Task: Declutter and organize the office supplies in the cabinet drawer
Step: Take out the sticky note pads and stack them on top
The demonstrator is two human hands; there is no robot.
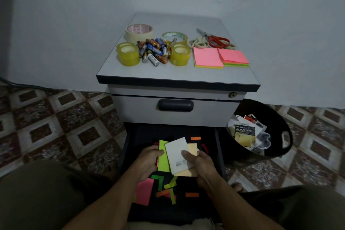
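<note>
Stack of pads (175, 155) held above open drawer (218, 147). Left grip (147, 160) pinches green pad (163, 162) by edge. Right grip (200, 164) clamps white and orange pads, thumb on top. Likely light, bendy, prone to fanning apart. Best squeezed flat across faces, edges squared.

Matt paper pads (177, 157); glossy tape rolls (128, 56).

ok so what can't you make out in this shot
Head view:
Print by the barcode on the white card: too small.
Lime-green sticky pad and pale orange pad: mostly covered by that card, the left hand and right hand.
Closed grey upper drawer: contents hidden by its front.
Rear of the open dark lower drawer: in shadow.
Round black bin: lower layers buried under packaging.
</note>
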